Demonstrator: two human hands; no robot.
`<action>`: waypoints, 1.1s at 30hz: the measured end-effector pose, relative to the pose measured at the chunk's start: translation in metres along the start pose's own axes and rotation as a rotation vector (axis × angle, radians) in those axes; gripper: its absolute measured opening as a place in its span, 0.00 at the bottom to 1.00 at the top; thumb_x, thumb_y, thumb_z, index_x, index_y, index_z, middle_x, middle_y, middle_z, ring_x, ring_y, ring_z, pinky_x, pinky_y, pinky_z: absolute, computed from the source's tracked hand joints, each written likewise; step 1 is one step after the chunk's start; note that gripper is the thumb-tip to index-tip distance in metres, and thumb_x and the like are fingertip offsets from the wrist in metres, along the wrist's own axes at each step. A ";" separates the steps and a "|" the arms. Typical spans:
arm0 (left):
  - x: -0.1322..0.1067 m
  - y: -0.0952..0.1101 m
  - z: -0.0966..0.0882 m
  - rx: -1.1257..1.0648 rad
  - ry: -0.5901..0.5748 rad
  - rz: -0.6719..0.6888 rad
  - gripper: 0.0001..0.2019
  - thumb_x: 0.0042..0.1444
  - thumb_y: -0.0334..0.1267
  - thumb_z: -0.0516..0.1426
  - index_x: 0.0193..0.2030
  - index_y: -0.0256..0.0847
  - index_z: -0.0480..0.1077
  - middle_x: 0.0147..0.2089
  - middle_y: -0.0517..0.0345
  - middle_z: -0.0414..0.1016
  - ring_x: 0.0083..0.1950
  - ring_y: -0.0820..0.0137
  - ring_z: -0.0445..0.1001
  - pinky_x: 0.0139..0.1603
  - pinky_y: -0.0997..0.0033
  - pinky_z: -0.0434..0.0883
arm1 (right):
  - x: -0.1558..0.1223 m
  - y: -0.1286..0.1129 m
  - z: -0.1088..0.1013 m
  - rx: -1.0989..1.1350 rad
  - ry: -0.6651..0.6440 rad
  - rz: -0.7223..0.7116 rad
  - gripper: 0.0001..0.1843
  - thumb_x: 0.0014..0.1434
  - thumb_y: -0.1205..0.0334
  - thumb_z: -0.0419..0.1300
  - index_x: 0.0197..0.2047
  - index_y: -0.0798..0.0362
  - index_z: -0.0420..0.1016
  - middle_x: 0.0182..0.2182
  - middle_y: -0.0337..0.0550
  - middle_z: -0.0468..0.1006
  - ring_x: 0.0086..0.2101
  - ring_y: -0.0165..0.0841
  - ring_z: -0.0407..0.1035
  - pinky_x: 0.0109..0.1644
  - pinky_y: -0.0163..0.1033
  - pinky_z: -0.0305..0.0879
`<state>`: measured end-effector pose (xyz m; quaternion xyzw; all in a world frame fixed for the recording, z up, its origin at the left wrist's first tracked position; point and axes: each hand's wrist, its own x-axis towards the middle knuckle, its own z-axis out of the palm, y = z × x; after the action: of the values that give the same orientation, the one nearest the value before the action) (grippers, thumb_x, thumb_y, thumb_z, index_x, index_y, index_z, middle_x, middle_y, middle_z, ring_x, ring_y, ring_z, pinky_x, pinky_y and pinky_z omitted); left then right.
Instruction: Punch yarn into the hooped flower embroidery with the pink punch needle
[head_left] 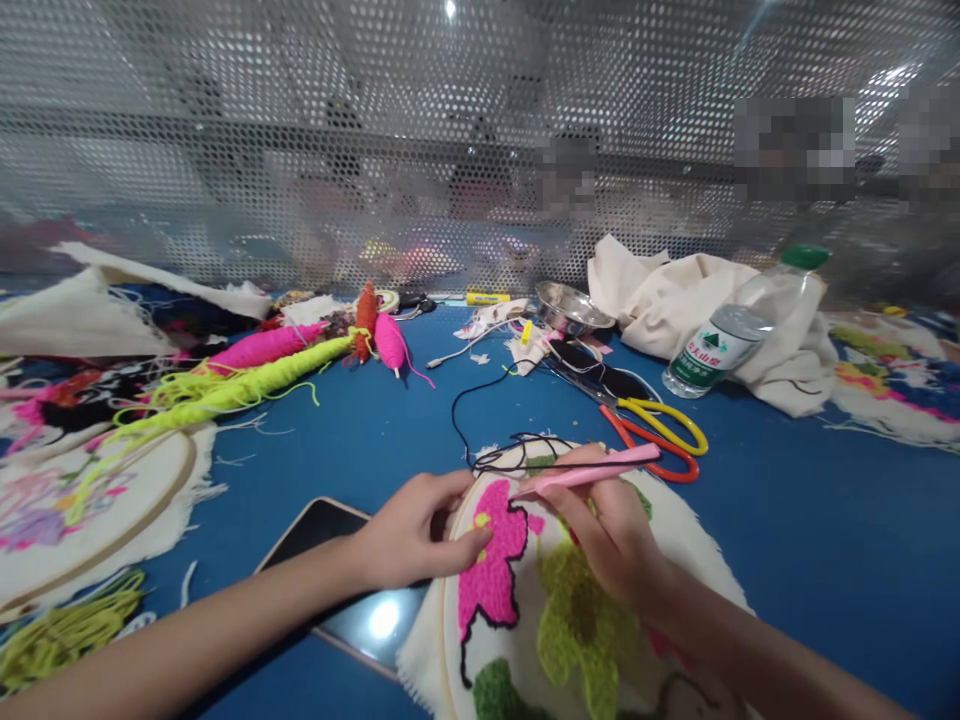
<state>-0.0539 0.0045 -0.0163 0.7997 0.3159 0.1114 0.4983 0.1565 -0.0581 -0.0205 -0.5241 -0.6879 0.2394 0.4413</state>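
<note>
A round embroidery hoop (448, 640) with white cloth lies in front of me, worked with a pink flower (491, 575), yellow-green petals and dark green leaves. My left hand (420, 530) grips the hoop's left edge, thumb on top over the pink flower and fingers out of sight beneath. In my right hand (607, 520) is a pink punch needle (600, 472), pinched like a pen, its tip at the flower's upper right edge. Black yarn (457, 400) runs along the tool and trails off across the table. A black outline follows part of the flower.
A dark tablet or phone (322, 520) lies partly under the hoop. Scissors (660, 430) with red and yellow handles, a water bottle (720, 345) and a metal bowl (574, 305) stand beyond. Bright yarn (262, 380) and another hoop (169, 490) are at left. A perforated metal screen (420, 150) rises behind.
</note>
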 end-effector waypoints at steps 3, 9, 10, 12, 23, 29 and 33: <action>0.000 0.003 -0.001 0.010 -0.005 -0.008 0.12 0.55 0.46 0.54 0.31 0.38 0.61 0.23 0.67 0.56 0.24 0.78 0.53 0.22 0.78 0.53 | 0.000 0.000 0.001 -0.008 0.009 -0.004 0.12 0.63 0.61 0.51 0.35 0.52 0.75 0.35 0.46 0.78 0.37 0.33 0.73 0.41 0.36 0.69; -0.002 0.005 0.000 0.049 -0.006 0.000 0.12 0.54 0.46 0.54 0.30 0.38 0.61 0.21 0.68 0.55 0.23 0.78 0.53 0.21 0.78 0.51 | 0.003 -0.004 0.009 -0.157 -0.101 -0.110 0.06 0.60 0.61 0.56 0.32 0.50 0.72 0.30 0.41 0.76 0.33 0.34 0.71 0.38 0.39 0.68; -0.002 0.004 0.000 0.050 -0.003 0.004 0.12 0.54 0.46 0.54 0.31 0.38 0.61 0.21 0.68 0.55 0.22 0.78 0.53 0.21 0.78 0.51 | 0.004 -0.004 0.010 -0.185 -0.115 -0.143 0.06 0.60 0.62 0.56 0.33 0.50 0.73 0.30 0.41 0.76 0.35 0.35 0.71 0.40 0.40 0.68; -0.002 0.004 0.001 0.053 0.001 0.005 0.12 0.54 0.45 0.54 0.31 0.38 0.61 0.22 0.68 0.55 0.23 0.78 0.53 0.21 0.78 0.52 | 0.004 -0.004 0.010 -0.177 -0.104 -0.149 0.06 0.60 0.62 0.56 0.35 0.50 0.73 0.34 0.42 0.78 0.37 0.35 0.71 0.42 0.40 0.68; 0.001 0.003 0.000 0.063 0.001 -0.020 0.13 0.55 0.47 0.53 0.30 0.39 0.60 0.22 0.68 0.55 0.23 0.78 0.53 0.21 0.78 0.51 | -0.003 0.005 0.008 -0.015 0.062 0.022 0.11 0.62 0.57 0.53 0.36 0.50 0.76 0.32 0.47 0.79 0.33 0.36 0.75 0.35 0.39 0.72; 0.001 0.003 0.000 0.074 0.011 -0.012 0.14 0.55 0.47 0.53 0.29 0.39 0.58 0.21 0.68 0.55 0.23 0.78 0.53 0.21 0.79 0.51 | -0.001 0.005 0.007 0.047 0.038 0.050 0.11 0.62 0.58 0.54 0.36 0.51 0.76 0.36 0.48 0.78 0.36 0.36 0.74 0.37 0.38 0.73; -0.001 0.004 0.001 0.099 0.012 -0.014 0.13 0.54 0.47 0.53 0.28 0.39 0.58 0.20 0.68 0.54 0.22 0.78 0.53 0.20 0.79 0.51 | 0.005 0.000 0.008 0.008 0.021 0.044 0.07 0.58 0.59 0.58 0.31 0.51 0.75 0.30 0.41 0.77 0.31 0.32 0.73 0.34 0.35 0.71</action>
<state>-0.0526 0.0020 -0.0129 0.8206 0.3295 0.0970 0.4568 0.1488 -0.0527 -0.0226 -0.5399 -0.6707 0.2461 0.4451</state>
